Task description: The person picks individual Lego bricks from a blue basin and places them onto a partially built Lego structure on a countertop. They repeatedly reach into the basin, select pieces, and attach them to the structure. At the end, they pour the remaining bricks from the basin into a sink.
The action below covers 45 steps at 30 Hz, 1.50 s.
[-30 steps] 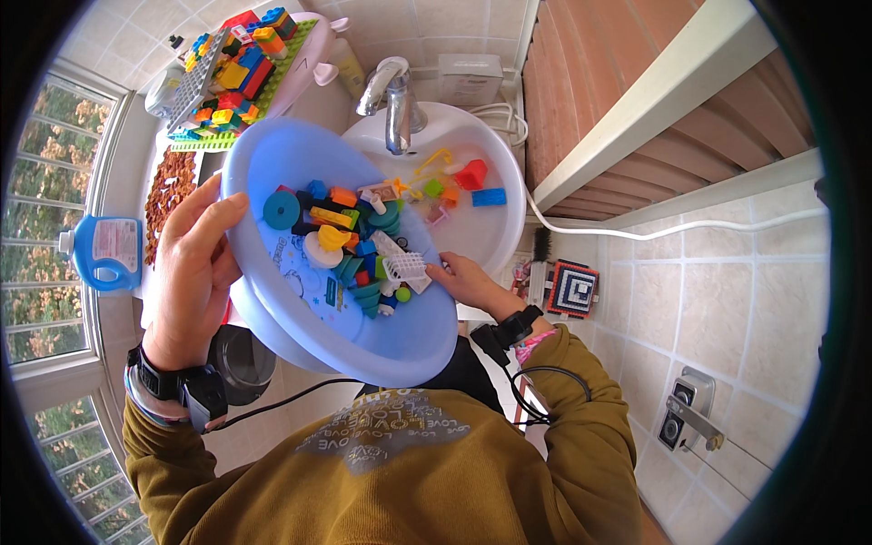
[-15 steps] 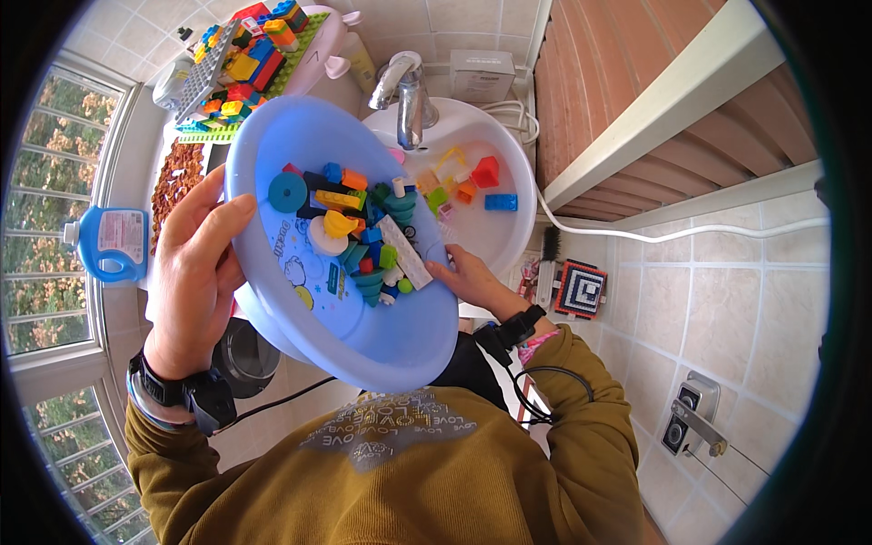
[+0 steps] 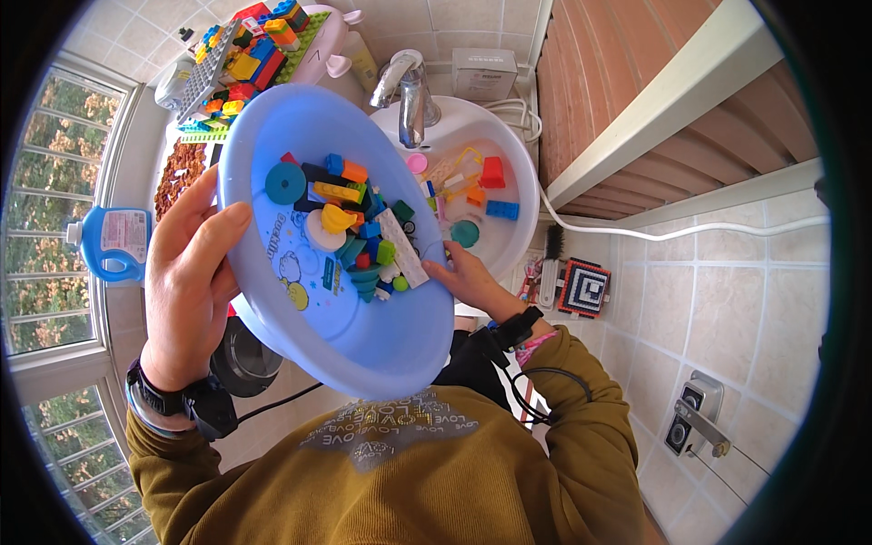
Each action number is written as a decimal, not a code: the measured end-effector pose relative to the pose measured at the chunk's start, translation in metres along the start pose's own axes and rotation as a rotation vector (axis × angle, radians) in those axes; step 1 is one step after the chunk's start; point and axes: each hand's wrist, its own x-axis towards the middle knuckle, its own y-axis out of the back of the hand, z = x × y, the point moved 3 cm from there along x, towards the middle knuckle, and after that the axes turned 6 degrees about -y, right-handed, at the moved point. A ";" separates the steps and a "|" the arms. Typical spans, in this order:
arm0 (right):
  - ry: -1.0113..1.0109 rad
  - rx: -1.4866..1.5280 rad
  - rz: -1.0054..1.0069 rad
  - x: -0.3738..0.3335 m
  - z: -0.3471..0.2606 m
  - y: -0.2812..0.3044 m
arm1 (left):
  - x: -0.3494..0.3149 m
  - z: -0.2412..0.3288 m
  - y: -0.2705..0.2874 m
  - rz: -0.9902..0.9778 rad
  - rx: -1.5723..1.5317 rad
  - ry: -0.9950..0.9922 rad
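Note:
A blue plastic basin (image 3: 391, 350) is held up in both hands, tilted toward the white sink (image 3: 524, 182) on its right. My left hand (image 3: 193, 272) grips the basin's left rim, thumb on top. On the far right side, my right hand (image 3: 461, 275) clasps the rim beside the sink. Inside the basin lie mixed toy bricks (image 3: 368, 245), a round teal piece (image 3: 285, 183), a yellow piece (image 3: 338, 218) and a long whitish block (image 3: 401, 250). In the sink are a red piece (image 3: 491, 173), a blue brick (image 3: 502, 210) and a teal round piece (image 3: 464, 233).
A chrome faucet (image 3: 413, 100) rises behind the sink, near a white box (image 3: 484, 74). Built-up bricks (image 3: 245, 68) stand at the upper left. A blue detergent bottle (image 3: 113, 243) is by the window. A brush (image 3: 550, 263) and a square patterned piece (image 3: 583, 288) are right of the sink.
The basin has shifted slightly left in both hands. More toys now lie in the sink, among them a teal round piece, and fewer show at the basin's sink side.

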 end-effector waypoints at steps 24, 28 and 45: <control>-0.074 0.057 -0.118 0.005 0.003 -0.024 | -0.008 -0.005 -0.005 -0.123 0.056 -0.088; -0.051 0.107 -0.129 0.007 0.002 -0.030 | -0.006 -0.005 -0.004 -0.132 0.082 -0.073; 0.024 0.149 -0.126 0.013 -0.008 -0.055 | -0.017 0.002 -0.009 -0.170 0.093 -0.095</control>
